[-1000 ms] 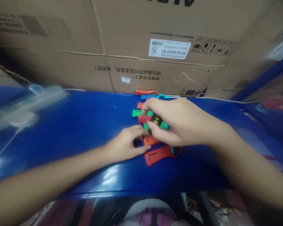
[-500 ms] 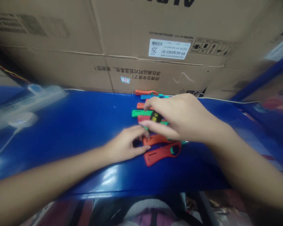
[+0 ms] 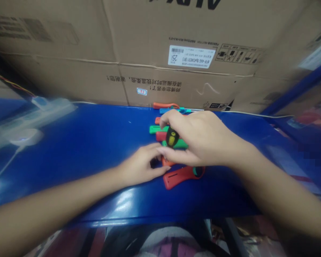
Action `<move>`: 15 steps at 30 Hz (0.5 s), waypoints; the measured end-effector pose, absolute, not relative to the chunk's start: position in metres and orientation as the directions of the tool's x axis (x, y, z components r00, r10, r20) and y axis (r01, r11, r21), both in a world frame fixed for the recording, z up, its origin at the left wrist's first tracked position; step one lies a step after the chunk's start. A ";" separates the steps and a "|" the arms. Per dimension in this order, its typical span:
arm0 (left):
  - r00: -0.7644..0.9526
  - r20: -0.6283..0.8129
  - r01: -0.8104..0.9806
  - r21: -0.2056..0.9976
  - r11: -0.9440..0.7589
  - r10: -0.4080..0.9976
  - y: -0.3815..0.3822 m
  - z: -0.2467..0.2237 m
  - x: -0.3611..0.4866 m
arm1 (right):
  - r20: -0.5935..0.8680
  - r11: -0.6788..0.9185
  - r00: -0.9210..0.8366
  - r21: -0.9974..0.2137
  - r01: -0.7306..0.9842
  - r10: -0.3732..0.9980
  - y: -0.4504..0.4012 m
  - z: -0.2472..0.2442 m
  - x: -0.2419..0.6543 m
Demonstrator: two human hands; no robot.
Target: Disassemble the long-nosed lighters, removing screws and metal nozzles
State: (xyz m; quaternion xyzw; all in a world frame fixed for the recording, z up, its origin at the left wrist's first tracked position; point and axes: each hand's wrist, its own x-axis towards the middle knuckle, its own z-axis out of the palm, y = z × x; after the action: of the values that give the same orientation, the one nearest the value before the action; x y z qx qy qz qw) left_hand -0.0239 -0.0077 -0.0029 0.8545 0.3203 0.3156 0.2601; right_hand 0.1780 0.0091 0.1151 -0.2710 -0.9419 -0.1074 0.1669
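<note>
Several long-necked lighters lie in a row across the blue table (image 3: 101,139). My left hand (image 3: 139,165) rests on the table, with thumb and fingers curled about the left end of an orange lighter (image 3: 166,162). Over the row, my right hand (image 3: 211,137) grips a black-and-yellow handle (image 3: 172,137), whose kind I cannot make out. Nearest me lies a red-orange lighter (image 3: 179,175). Under and beyond my right hand are a green lighter (image 3: 182,144), a red lighter (image 3: 160,136), another green lighter (image 3: 155,129) and a blue lighter (image 3: 167,111). My right hand covers most of their necks.
A large cardboard box (image 3: 139,35) stands along the table's back. At left lie a white power strip (image 3: 53,109) and a round white charger (image 3: 25,136) with its cable. A white cord (image 3: 256,114) runs along the back right. The table's front edge (image 3: 109,222) is close to me.
My right hand has shifted slightly left and toward me with the black-and-yellow handle, now covering more of the orange lighter. My left hand has hardly moved.
</note>
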 end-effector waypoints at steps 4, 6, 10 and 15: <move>0.600 0.360 0.396 0.642 -0.656 0.715 -0.008 -0.002 -0.024 | 0.368 0.832 -0.801 0.114 0.542 0.472 0.008 0.117 0.178; 0.595 0.356 0.400 0.647 -0.650 0.721 -0.007 -0.002 -0.025 | 0.359 0.842 -0.811 0.109 0.528 0.462 0.008 0.118 0.179; 0.600 0.364 0.392 0.643 -0.658 0.713 -0.007 -0.001 -0.026 | 0.323 0.825 -0.808 0.122 0.552 0.493 0.007 0.121 0.179; 0.615 0.365 0.386 0.633 -0.671 0.699 -0.007 0.000 -0.026 | 0.279 0.867 -0.840 0.045 0.496 0.466 0.005 0.124 0.180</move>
State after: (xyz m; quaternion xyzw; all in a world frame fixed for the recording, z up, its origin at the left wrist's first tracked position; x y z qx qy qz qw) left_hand -0.0260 -0.0072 -0.0003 0.8615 0.3149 0.3054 0.2558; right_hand 0.1799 0.0054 0.1238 -0.2510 -0.9574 -0.0579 0.1305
